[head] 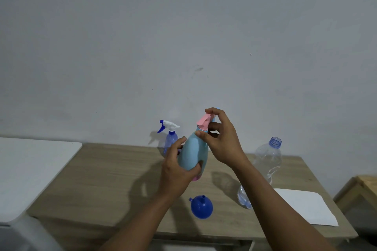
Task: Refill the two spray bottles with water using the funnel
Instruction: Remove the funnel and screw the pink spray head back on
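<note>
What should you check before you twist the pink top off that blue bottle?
1. Left hand grips the blue spray bottle: ok.
2. Right hand holds the pink top: ok.
3. Funnel close by on the table: ok, lying wide end down.
4. Water bottle uncapped: ok.
5. Enough water inside it: cannot tell.
6. Other spray bottle opened: not ok, top on.

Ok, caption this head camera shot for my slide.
The left hand grips a light blue spray bottle while the right hand holds its pink spray head; blue funnel on the table.
</note>
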Tool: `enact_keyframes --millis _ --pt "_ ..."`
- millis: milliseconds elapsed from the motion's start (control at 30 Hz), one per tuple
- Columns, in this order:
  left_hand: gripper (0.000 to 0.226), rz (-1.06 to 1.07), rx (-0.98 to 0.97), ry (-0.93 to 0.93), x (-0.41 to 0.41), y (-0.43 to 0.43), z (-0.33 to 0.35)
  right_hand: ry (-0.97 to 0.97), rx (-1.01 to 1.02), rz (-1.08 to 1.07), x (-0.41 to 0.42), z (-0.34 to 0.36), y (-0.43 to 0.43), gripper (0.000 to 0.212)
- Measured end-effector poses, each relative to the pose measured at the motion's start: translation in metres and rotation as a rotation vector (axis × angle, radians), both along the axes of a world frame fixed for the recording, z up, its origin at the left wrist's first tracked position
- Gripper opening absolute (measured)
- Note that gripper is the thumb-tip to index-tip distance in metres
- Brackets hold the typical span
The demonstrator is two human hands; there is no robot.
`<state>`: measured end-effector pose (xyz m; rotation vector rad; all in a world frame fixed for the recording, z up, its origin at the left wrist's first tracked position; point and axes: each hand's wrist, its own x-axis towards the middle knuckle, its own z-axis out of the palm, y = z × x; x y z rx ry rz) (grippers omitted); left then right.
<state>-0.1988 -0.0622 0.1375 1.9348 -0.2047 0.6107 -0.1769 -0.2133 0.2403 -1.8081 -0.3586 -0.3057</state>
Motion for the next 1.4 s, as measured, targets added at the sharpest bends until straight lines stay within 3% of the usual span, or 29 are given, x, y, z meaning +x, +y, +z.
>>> enact_keyframes --millis 400,633,933,1167,1400 --pt "0.075 -0.170 -0.146 0.107 0.003 -0.001 0.010 -0.013 0.032 0.036 0.005 0.009 -0.008 0.052" --pt "0.082 -0.315 -0.013 0.081 0.002 0.008 0.013 -0.005 -0.015 0.077 0.009 0.013 -0.019 0.051" --pt "0.089 -0.317 -0.005 0.113 0.000 0.010 0.014 0.050 -0.034 0.186 0.008 0.020 -0.027 0.047" --pt "0.085 -0.201 0.026 0.054 -0.001 0.005 0.006 -0.035 0.022 0.027 0.004 0.010 -0.011 0.050" --pt "0.083 -0.217 0.025 0.029 -0.002 0.006 0.009 -0.025 -0.039 0.089 0.003 0.021 -0.016 0.041"
